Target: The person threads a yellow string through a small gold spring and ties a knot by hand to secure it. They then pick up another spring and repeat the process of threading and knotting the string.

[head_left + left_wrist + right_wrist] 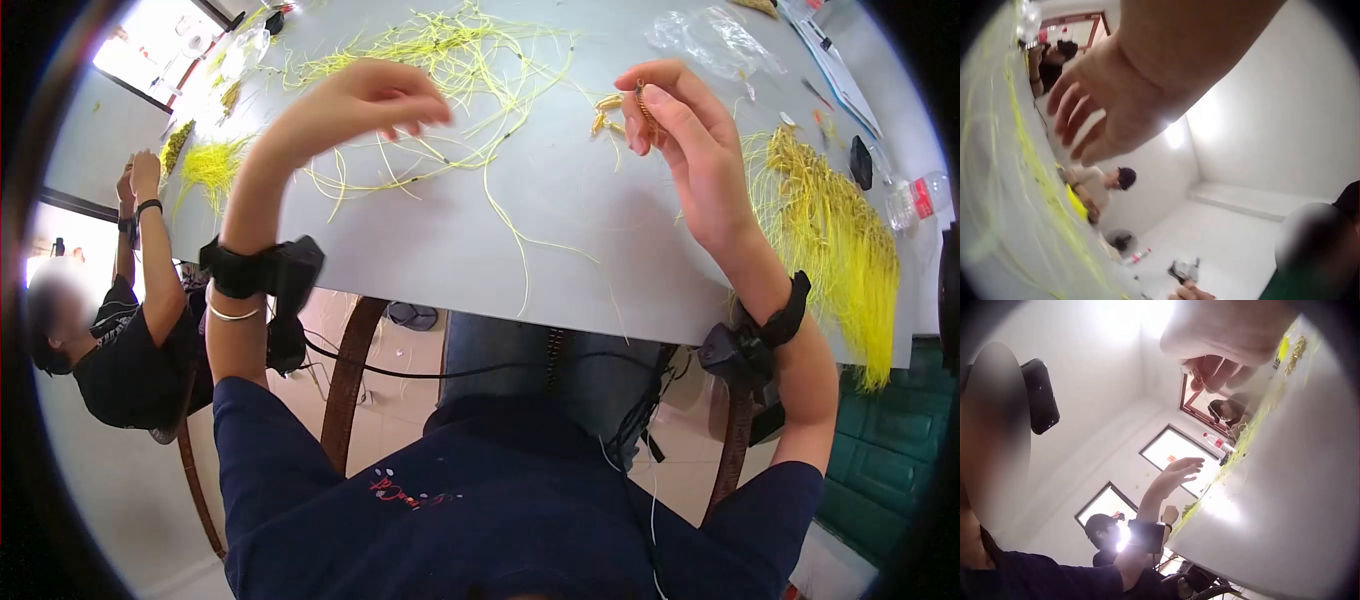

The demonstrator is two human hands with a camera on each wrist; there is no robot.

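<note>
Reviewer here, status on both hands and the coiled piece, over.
Right hand pinching small coiled piece. Left hand open, empty, above table. Loose yellow strands lie beyond left hand.

Red print on the dark blue shirt (520,510), lower middle of the head view, seems to end in "Cat"; its first letters are unclear. White lettering on the black shirt (135,370) at lower left and the bottle's red label (920,197) at right cannot be read.
</note>
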